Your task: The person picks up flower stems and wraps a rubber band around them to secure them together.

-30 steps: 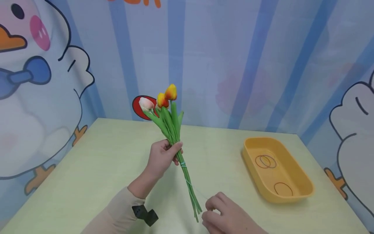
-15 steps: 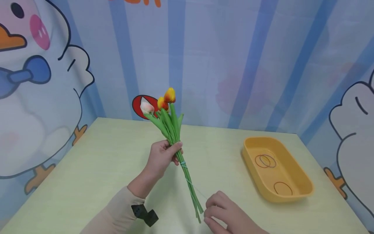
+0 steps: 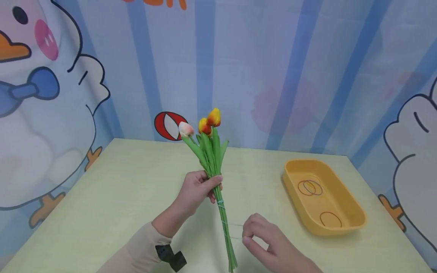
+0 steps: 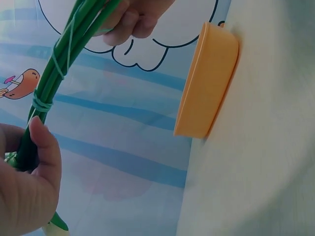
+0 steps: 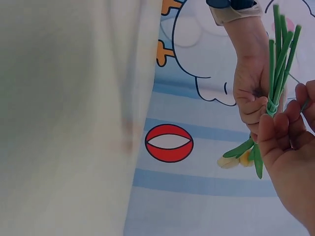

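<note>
My left hand (image 3: 194, 191) grips a bunch of artificial tulips (image 3: 209, 151) just below the leaves, blooms pointing away and stems towards me. One bloom is pale pink; others are yellow-orange. A thin pale-green rubber band (image 3: 221, 204) is wound round the stems below that hand. Two strands of it run from the stems to my right hand (image 3: 271, 240), whose fingertips pinch the stretched loop. The left wrist view shows the windings (image 4: 42, 103) close beside my left thumb, with crossing strands further along the stems. In the right wrist view, the right fingers (image 5: 280, 129) partly cover the bunch.
A yellow plastic tray (image 3: 300, 214) stands on the pale-green table (image 3: 136, 167) to the right. Several coloured rubber bands (image 3: 330, 213) lie in it. Behind the table hangs a blue striped backdrop (image 3: 239, 76) with cartoon ducks.
The left hand has shifted right and slightly nearer with the tulips, whose stems now stand steeper. Two stretched strands now show between stems and right hand; earlier one was visible.
</note>
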`<move>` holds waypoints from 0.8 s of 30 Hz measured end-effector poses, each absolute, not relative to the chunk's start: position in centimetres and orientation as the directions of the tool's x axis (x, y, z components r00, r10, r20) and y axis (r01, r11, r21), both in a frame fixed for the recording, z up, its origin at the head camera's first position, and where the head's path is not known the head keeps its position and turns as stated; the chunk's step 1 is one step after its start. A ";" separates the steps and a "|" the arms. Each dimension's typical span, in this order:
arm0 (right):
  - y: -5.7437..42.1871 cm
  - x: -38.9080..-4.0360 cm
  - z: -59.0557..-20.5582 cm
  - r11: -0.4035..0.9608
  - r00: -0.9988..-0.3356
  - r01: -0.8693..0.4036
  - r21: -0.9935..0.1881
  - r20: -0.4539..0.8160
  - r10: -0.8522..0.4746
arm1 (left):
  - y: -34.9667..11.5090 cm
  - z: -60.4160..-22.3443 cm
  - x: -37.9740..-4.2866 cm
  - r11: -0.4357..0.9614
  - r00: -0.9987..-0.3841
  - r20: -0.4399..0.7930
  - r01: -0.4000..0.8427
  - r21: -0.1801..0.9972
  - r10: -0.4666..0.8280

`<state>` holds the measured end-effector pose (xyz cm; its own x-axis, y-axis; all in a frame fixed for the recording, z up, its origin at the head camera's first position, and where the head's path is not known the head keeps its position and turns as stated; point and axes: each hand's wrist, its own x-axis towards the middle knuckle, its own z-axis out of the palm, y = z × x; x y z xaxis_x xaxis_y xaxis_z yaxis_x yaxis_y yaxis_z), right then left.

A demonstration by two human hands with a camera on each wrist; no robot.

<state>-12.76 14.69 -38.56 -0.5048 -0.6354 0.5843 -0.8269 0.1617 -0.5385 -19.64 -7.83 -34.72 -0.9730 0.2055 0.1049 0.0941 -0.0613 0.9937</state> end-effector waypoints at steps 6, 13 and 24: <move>14.6 -14.0 -38.0 0.160 -0.452 -0.872 -0.462 0.638 -0.623 | -7.1 -34.6 -18.9 -0.041 -0.951 0.087 0.078 0.996 0.296; 14.4 -14.8 -37.5 0.168 -0.493 -0.850 -0.499 0.642 -0.587 | -6.2 -34.4 -18.0 -0.051 -0.917 0.026 0.006 0.999 0.397; 13.0 -14.4 -39.5 0.061 -0.390 -0.902 -0.427 0.747 -0.539 | -6.2 -35.3 -18.7 -0.012 -0.936 -0.009 -0.014 1.000 0.351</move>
